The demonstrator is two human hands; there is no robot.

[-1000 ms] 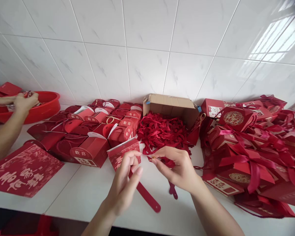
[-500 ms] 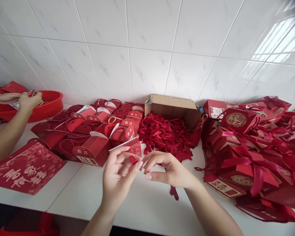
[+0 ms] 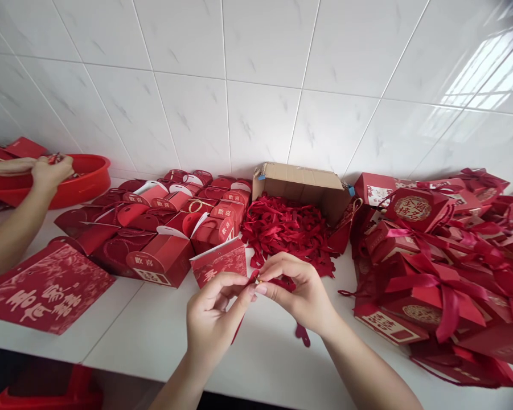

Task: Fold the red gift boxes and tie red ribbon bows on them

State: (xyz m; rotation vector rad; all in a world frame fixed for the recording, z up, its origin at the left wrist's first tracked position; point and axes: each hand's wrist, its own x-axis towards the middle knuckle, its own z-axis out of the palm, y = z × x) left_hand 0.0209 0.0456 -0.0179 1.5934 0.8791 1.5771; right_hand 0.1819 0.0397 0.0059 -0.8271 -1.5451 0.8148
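Observation:
My left hand (image 3: pixel 217 313) pinches a narrow red strap (image 3: pixel 237 331) whose end hangs below my fingers. At the strap's upper end, my right hand (image 3: pixel 296 293) has thumb and forefinger closed on a small gold-coloured metal piece (image 3: pixel 258 281), too small to name exactly. The two hands' fingertips meet there, above the white tabletop (image 3: pixel 277 359). Just behind my left hand stands a red printed paper box (image 3: pixel 216 263). Past my right hand lies a heap of red straps (image 3: pixel 288 228), spilling out of a cardboard box (image 3: pixel 301 176).
Red gift boxes (image 3: pixel 162 253) stand in rows at centre left, beside a flat red printed bag (image 3: pixel 51 290). More boxes with ribbons (image 3: pixel 435 285) are piled at right. At far left, another person's hands (image 3: pixel 46 173) work over a red basin (image 3: pixel 89 176).
My right hand has moved left and brought the small gold-coloured piece against the strap in my left hand. My fingertips were apart before and now touch.

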